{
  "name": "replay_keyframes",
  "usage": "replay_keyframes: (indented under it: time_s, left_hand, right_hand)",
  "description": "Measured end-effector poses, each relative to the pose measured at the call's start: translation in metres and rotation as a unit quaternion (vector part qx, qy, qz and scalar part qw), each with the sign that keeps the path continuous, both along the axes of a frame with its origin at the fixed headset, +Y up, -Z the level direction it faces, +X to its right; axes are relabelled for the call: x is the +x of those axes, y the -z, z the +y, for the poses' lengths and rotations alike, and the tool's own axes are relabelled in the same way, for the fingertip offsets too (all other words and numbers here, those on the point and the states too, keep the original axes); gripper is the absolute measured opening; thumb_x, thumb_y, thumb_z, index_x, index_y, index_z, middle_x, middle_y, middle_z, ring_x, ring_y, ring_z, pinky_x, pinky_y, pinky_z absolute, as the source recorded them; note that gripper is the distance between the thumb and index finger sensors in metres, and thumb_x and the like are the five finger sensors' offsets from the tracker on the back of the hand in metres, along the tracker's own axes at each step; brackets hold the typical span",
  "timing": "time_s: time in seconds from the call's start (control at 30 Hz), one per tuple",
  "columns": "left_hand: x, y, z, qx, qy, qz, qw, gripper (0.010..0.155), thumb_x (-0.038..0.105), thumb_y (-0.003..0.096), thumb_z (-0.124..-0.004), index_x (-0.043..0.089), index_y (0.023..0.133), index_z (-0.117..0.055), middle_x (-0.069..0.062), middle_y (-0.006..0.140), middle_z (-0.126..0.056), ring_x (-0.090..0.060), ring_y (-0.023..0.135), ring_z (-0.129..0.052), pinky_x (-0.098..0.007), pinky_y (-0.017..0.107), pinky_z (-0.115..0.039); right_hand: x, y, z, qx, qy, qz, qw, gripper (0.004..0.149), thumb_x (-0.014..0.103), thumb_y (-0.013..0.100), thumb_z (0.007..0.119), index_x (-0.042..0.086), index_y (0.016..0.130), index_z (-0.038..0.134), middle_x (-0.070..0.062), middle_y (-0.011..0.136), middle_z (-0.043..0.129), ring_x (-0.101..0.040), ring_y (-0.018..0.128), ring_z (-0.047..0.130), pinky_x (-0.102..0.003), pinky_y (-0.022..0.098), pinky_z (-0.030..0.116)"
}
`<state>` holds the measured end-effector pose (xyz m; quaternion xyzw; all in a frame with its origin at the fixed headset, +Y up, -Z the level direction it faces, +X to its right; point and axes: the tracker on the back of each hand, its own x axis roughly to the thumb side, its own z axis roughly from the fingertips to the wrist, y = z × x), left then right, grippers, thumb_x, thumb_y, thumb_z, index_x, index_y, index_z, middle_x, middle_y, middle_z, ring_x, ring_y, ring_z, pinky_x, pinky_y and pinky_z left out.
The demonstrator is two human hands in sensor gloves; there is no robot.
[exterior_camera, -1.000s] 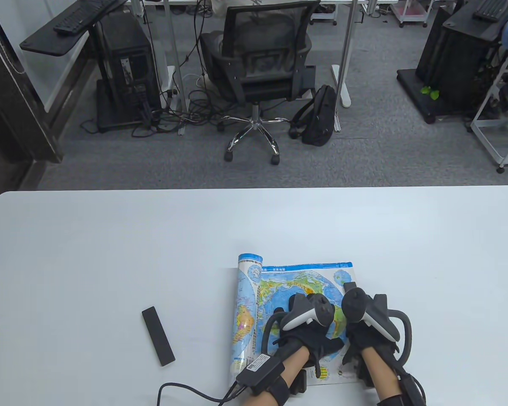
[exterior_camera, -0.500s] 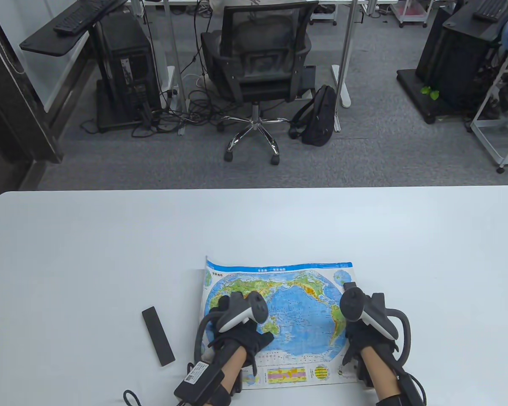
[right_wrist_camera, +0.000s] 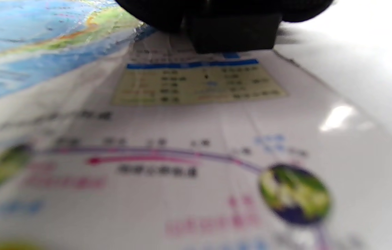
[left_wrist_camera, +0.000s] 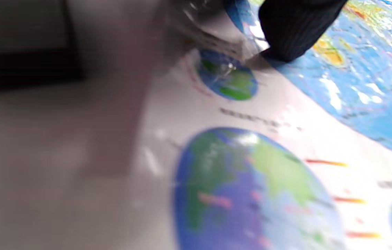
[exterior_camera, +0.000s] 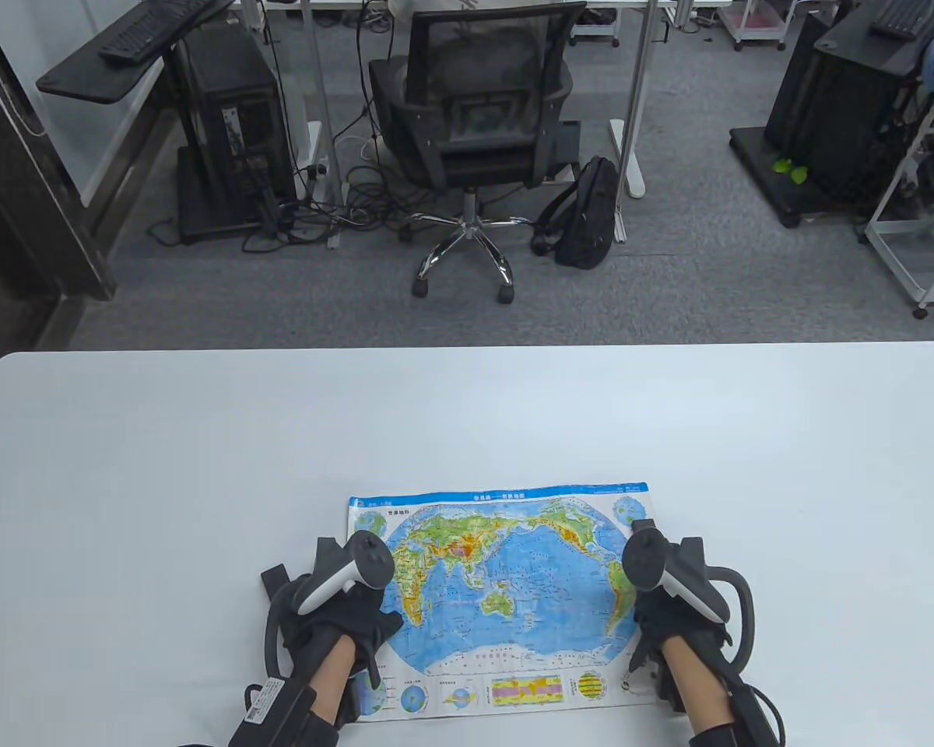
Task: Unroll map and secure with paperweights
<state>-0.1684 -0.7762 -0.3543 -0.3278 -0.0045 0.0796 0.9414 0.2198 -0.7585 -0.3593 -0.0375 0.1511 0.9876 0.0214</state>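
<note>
The world map (exterior_camera: 506,591) lies unrolled and flat near the table's front edge. My left hand (exterior_camera: 342,615) rests palm down on its left edge; in the left wrist view a gloved finger (left_wrist_camera: 296,27) touches the map (left_wrist_camera: 251,180). My right hand (exterior_camera: 669,622) rests on the map's right edge. In the right wrist view a black block (right_wrist_camera: 232,33) sits under its fingers on the map (right_wrist_camera: 189,139); I cannot tell whether the hand grips it. A black bar paperweight (exterior_camera: 274,577) lies on the table, mostly hidden under my left hand.
The white table (exterior_camera: 467,420) stretches wide beyond and to both sides of the map. Past its far edge stand an office chair (exterior_camera: 475,117) and a backpack (exterior_camera: 588,214) on the floor.
My left hand slid left across the map, unrolling it from a half-open roll to fully flat, and now covers most of the black bar. My right hand stayed put.
</note>
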Motion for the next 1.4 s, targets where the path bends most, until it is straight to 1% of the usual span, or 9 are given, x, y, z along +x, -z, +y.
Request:
replay_keyframes:
  time_s: [0.23, 0.3, 0.43, 0.57, 0.77, 0.87, 1.07, 1.23, 1.4]
  left_hand:
    - [-0.008, -0.001, -0.004, 0.011, -0.032, -0.001, 0.999, 0.07, 0.049, 0.0546, -0.064, 0.034, 0.106, -0.018, -0.003, 0.113, -0.008, -0.037, 0.101, -0.003, -0.062, 0.065, -0.009]
    - [-0.009, -0.001, -0.004, 0.01, -0.036, 0.001, 0.999, 0.07, 0.048, 0.0546, -0.064, 0.034, 0.106, -0.018, -0.002, 0.113, -0.008, -0.037, 0.101, -0.004, -0.062, 0.065, -0.009]
    - [-0.009, -0.001, -0.004, 0.011, -0.034, -0.001, 0.999, 0.07, 0.049, 0.0543, -0.064, 0.034, 0.106, -0.019, -0.002, 0.113, -0.008, -0.038, 0.101, -0.005, -0.062, 0.065, -0.01]
    - [-0.009, -0.001, -0.004, 0.012, -0.034, 0.0, 0.999, 0.07, 0.048, 0.0542, -0.064, 0.034, 0.106, -0.019, -0.002, 0.113, -0.009, -0.037, 0.102, -0.006, -0.062, 0.065, -0.01]
    - [-0.009, -0.001, -0.005, 0.014, -0.039, 0.0, 0.999, 0.07, 0.049, 0.0542, -0.064, 0.034, 0.106, -0.019, -0.002, 0.113, -0.008, -0.037, 0.102, -0.007, -0.062, 0.065, -0.01]
    - [-0.01, -0.001, -0.005, 0.015, -0.043, 0.0, 0.999, 0.07, 0.049, 0.0541, -0.064, 0.034, 0.106, -0.019, -0.002, 0.113, -0.008, -0.038, 0.102, -0.008, -0.062, 0.066, -0.011]
    - [-0.013, -0.002, -0.007, 0.027, -0.061, -0.002, 0.998, 0.07, 0.048, 0.0539, -0.065, 0.034, 0.106, -0.02, -0.002, 0.113, -0.01, -0.038, 0.102, -0.01, -0.062, 0.066, -0.012]
    - [-0.015, -0.002, -0.008, 0.03, -0.071, -0.003, 0.997, 0.07, 0.048, 0.0539, -0.066, 0.033, 0.106, -0.021, -0.002, 0.113, -0.01, -0.038, 0.102, -0.01, -0.062, 0.066, -0.012]
    - [-0.016, -0.001, -0.006, 0.026, -0.075, -0.004, 0.997, 0.069, 0.045, 0.0545, -0.066, 0.033, 0.107, -0.022, -0.003, 0.113, -0.012, -0.038, 0.102, -0.01, -0.061, 0.066, -0.012]
  right_hand:
    - [0.005, -0.002, 0.002, -0.027, 0.052, -0.01, 0.998, 0.057, 0.017, 0.054, 0.07, 0.007, 0.103, 0.042, -0.033, 0.107, 0.035, -0.053, 0.082, 0.052, -0.065, 0.057, 0.056]
    - [0.001, -0.003, 0.007, -0.024, 0.05, -0.012, 0.998, 0.059, 0.019, 0.055, 0.069, 0.006, 0.104, 0.038, -0.033, 0.107, 0.031, -0.057, 0.087, 0.047, -0.069, 0.058, 0.05]
    - [-0.033, -0.003, 0.026, 0.002, 0.054, 0.031, 0.998, 0.069, 0.029, 0.056, 0.072, 0.009, 0.105, 0.028, -0.033, 0.108, 0.018, -0.065, 0.089, 0.029, -0.077, 0.057, 0.035]
    - [-0.09, -0.001, 0.035, -0.019, 0.098, 0.118, 0.988, 0.077, 0.04, 0.056, 0.072, 0.012, 0.106, 0.02, -0.034, 0.107, 0.01, -0.069, 0.087, 0.019, -0.081, 0.053, 0.029]
    - [-0.185, -0.002, 0.016, -0.101, 0.11, 0.238, 0.96, 0.081, 0.047, 0.056, 0.071, 0.015, 0.105, 0.015, -0.033, 0.105, 0.002, -0.07, 0.084, 0.012, -0.084, 0.05, 0.026]
    - [-0.216, -0.002, 0.001, -0.114, 0.096, 0.266, 0.952, 0.08, 0.048, 0.056, 0.071, 0.017, 0.105, 0.015, -0.032, 0.104, 0.0, -0.069, 0.083, 0.011, -0.084, 0.05, 0.026]
    - [-0.243, 0.003, -0.019, -0.119, 0.107, 0.278, 0.947, 0.078, 0.048, 0.056, 0.07, 0.018, 0.105, 0.017, -0.027, 0.102, -0.004, -0.068, 0.08, 0.005, -0.083, 0.05, 0.026]
    - [-0.249, 0.003, -0.026, -0.134, 0.081, 0.273, 0.949, 0.076, 0.051, 0.056, 0.068, 0.02, 0.105, 0.019, -0.026, 0.105, 0.001, -0.069, 0.081, 0.007, -0.083, 0.047, 0.024]
    - [-0.251, 0.004, -0.027, -0.161, 0.076, 0.271, 0.946, 0.073, 0.051, 0.056, 0.065, 0.022, 0.105, 0.019, -0.026, 0.104, -0.003, -0.068, 0.079, 0.003, -0.084, 0.045, 0.022]
